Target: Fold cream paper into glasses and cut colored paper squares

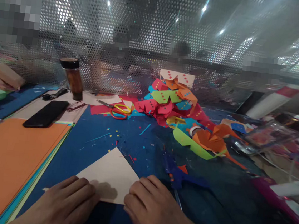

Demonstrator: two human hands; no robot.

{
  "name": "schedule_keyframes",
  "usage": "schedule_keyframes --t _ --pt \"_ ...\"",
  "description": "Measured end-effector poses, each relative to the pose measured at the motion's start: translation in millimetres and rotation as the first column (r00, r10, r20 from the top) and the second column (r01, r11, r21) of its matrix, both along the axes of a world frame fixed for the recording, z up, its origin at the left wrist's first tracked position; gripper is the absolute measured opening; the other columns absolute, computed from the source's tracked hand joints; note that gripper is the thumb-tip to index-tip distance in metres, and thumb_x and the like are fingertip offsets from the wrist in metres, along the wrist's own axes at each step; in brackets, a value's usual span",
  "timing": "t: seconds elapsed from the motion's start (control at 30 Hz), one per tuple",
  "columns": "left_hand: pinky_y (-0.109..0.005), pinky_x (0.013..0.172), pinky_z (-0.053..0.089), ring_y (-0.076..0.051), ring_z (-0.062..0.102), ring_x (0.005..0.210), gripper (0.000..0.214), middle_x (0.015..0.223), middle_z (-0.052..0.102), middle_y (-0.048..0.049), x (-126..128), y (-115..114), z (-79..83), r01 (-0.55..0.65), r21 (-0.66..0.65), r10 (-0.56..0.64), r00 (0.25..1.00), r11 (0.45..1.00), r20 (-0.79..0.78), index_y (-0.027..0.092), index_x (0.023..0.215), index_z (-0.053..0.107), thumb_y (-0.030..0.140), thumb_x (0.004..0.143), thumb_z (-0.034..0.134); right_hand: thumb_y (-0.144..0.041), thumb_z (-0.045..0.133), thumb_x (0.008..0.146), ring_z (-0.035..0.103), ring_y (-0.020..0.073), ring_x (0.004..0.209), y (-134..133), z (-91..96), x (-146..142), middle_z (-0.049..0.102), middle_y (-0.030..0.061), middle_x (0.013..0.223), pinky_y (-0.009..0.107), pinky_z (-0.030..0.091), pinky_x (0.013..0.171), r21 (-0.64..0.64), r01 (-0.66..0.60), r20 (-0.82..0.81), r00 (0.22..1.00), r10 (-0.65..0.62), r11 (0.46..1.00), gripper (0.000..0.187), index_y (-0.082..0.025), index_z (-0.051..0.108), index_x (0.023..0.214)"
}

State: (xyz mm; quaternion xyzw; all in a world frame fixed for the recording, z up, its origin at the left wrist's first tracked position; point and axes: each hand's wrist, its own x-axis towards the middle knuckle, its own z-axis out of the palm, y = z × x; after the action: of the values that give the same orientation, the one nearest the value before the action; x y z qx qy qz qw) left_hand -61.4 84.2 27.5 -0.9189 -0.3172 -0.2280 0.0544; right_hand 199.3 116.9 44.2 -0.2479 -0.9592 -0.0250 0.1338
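Observation:
A cream sheet of paper (111,172), folded to a point facing away from me, lies on the blue table (125,138). My left hand (67,201) rests on its near left corner with the fingers curled down on the paper. My right hand (152,204) presses the near right edge, fingers bent and close together. Neither hand lifts the sheet; both hold it flat against the table.
A stack of coloured sheets, orange on top (9,160), lies at left with a black phone (46,113) on it. Scissors (117,110), a dark jar (72,78) and a heap of folded paper shapes (172,102) sit behind. A blue tool (176,172) lies at right.

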Motion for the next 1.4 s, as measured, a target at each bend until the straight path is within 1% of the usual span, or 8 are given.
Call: schedule_keyframes --t 0.2,0.37,0.5,0.6,0.8,1.1,1.3,1.4 --pt "-0.023 0.069 0.051 -0.013 0.06 0.067 0.027 0.073 0.063 0.0001 7.4 1.2 -1.7 -0.027 0.071 0.024 0.999 0.997 0.038 0.019 0.093 0.061 0.01 0.097 0.037 -0.015 0.052 0.092 0.049 0.0164 0.074 -1.7 -2.4 0.0 0.059 0.0014 0.081 0.033 0.033 0.07 0.076 -0.023 -0.003 1.0 0.023 0.997 0.009 -0.019 0.057 0.085" --pt "-0.022 0.066 0.052 -0.012 0.061 0.066 0.027 0.072 0.063 0.0006 9.6 3.1 2.3 -0.02 0.019 0.019 0.997 1.0 0.069 0.021 0.091 0.061 0.009 0.095 0.038 -0.017 0.053 0.092 0.05 0.0171 0.076 -1.6 -5.2 1.8 0.06 0.002 0.082 0.033 0.033 0.07 0.047 -0.013 0.003 1.0 0.012 0.999 0.009 -0.019 0.057 0.084" --pt "-0.021 0.066 0.053 -0.013 0.063 0.069 0.022 0.077 0.065 -0.0008 6.3 2.7 1.4 -0.051 -0.044 0.055 0.994 0.998 0.094 0.021 0.089 0.062 0.011 0.093 0.042 -0.02 0.052 0.095 0.051 0.0163 0.077 -0.1 -4.0 2.3 0.061 0.0015 0.083 0.032 0.034 0.071 -0.003 0.005 -0.011 1.0 -0.006 1.0 0.01 -0.019 0.058 0.087" --pt "-0.021 0.066 0.054 -0.013 0.064 0.071 0.022 0.079 0.067 -0.0014 2.2 2.0 -1.4 -0.064 -0.033 0.067 0.993 0.997 0.101 0.022 0.091 0.062 0.011 0.091 0.043 -0.024 0.051 0.096 0.052 0.0155 0.076 0.3 -4.8 2.6 0.062 0.0012 0.083 0.032 0.035 0.071 -0.015 0.024 -0.024 0.999 -0.024 1.0 0.013 -0.019 0.059 0.087" --pt "-0.021 0.068 0.055 -0.014 0.067 0.072 0.022 0.083 0.07 -0.0017 -4.3 1.8 -5.5 -0.054 -0.007 0.054 0.997 0.999 0.063 0.022 0.097 0.062 0.014 0.093 0.042 -0.024 0.054 0.095 0.054 0.0159 0.077 -0.2 -7.2 2.6 0.064 0.0014 0.086 0.031 0.036 0.072 -0.041 0.037 0.0 0.999 -0.037 0.998 0.009 -0.019 0.059 0.089" --pt "-0.017 0.063 0.054 -0.012 0.067 0.07 0.014 0.082 0.068 0.0008 -15.7 1.6 -13.7 -0.08 -0.219 0.104 0.99 0.972 0.099 0.027 0.096 0.064 0.028 0.094 0.05 -0.023 0.052 0.095 0.056 0.0167 0.081 -2.3 3.7 2.0 0.065 0.003 0.089 0.031 0.038 0.074 -0.103 0.063 0.037 0.998 -0.06 0.993 0.01 -0.019 0.06 0.09" --pt "-0.017 0.058 0.052 -0.012 0.065 0.066 0.014 0.077 0.066 0.0017 -20.8 5.0 -21.3 -0.081 -0.339 0.12 0.988 0.937 0.094 0.026 0.088 0.063 0.028 0.094 0.05 -0.026 0.056 0.093 0.055 0.0159 0.078 -1.2 1.3 2.2 0.065 0.0018 0.087 0.031 0.038 0.074 -0.109 0.099 0.021 0.995 -0.097 0.989 0.01 -0.019 0.061 0.088" --pt "-0.017 0.058 0.051 -0.012 0.065 0.065 0.014 0.077 0.066 0.0021 -21.6 5.8 -19.3 -0.091 -0.387 0.128 0.989 0.918 0.069 0.026 0.085 0.063 0.029 0.093 0.051 -0.026 0.057 0.093 0.055 0.0157 0.077 -0.9 0.0 2.2 0.065 0.0015 0.086 0.03 0.038 0.073 -0.108 0.094 0.013 0.996 -0.094 0.99 0.01 -0.019 0.06 0.087"
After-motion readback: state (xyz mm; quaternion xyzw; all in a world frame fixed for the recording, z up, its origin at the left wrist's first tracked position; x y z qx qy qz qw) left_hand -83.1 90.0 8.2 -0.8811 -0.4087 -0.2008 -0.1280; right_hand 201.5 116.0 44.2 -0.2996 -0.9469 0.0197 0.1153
